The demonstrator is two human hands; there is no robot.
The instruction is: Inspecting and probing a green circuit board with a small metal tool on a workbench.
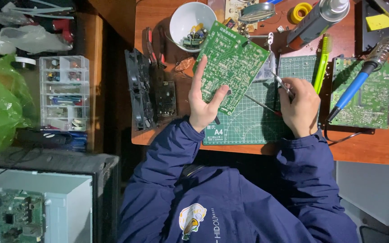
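My left hand [205,101] grips a green circuit board [232,60] by its near edge and holds it tilted above a green cutting mat [257,123]. My right hand [299,108] is closed on a thin metal tool [281,83], probably tweezers, whose tip points toward the board's right edge. A thin dark probe or wire [260,104] runs from under the board toward my right hand. Both sleeves are dark blue.
A white bowl [190,20] of small parts stands behind the board. On a second green circuit board [365,96] at the right rests a blue-handled soldering iron [361,76]. Also here: a green brush [323,63], spray can [318,20], yellow tape roll [300,11], black fan [139,90], parts organiser [64,92].
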